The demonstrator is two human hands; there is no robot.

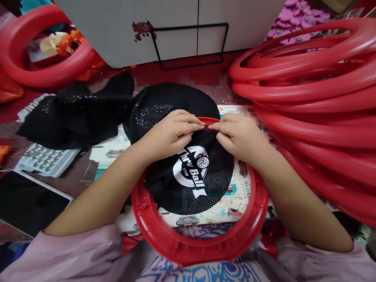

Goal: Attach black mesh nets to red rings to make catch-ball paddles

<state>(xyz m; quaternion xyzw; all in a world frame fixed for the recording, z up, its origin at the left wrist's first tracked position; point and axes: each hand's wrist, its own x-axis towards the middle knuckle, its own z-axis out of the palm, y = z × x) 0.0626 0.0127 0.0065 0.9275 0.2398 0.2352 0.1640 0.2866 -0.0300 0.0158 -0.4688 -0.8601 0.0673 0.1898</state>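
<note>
A red plastic ring (199, 250) with its hollow, ribbed side up lies in front of me, its near edge against my body. Over its far part hangs a round black mesh fabric (217, 192) printed in white with "Thry Ball". My left hand (176, 131) pinches the fabric's top edge at the ring's far rim. Right beside it, my right hand (239, 137) pinches the same edge, fingertips almost meeting the left ones. Both hands hide part of the rim. More round black mesh pieces (182, 96) lie just beyond my hands.
Stacked red rings (308, 98) rise at the right. Another red ring (17, 58) is at the far left. A black cloth (79, 117) lies near a clear tray of small metal pieces (47, 160) and a dark-screened tablet (29, 201). A white board (176, 43) stands at the back.
</note>
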